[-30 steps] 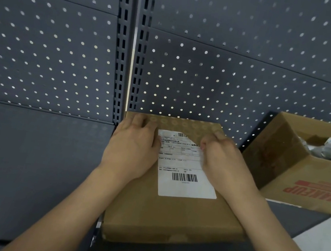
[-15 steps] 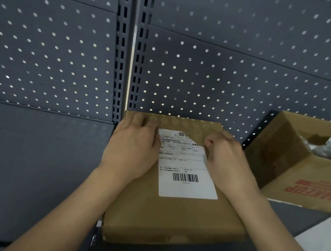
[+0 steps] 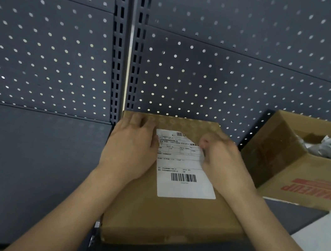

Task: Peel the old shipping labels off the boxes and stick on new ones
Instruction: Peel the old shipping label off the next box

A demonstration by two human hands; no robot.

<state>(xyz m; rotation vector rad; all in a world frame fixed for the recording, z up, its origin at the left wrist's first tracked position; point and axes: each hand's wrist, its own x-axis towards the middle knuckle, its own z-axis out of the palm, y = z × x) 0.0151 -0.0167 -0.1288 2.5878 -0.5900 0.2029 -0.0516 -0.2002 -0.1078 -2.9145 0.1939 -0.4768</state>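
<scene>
label (image 3: pixel 185 183) corner lies inside right hand (image 3: pixel 225 168) grip.

We find a shop stockroom or packing bay. We note dark metal retail shelving: perforated back panels (image 3: pixel 41 49), a slotted upright (image 3: pixel 116 51) and a flat shelf (image 3: pixel 21 167). On it stand a sealed cardboard box (image 3: pixel 166 217) bearing a barcoded shipping label (image 3: pixel 183 185), and an open carton (image 3: pixel 323 195) printed MAKEUP, holding crumpled grey wrapping.

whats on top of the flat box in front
A white shipping label, the left hand pressed flat, and the right hand gripping the label's far right corner, which its fingers hide.
</scene>
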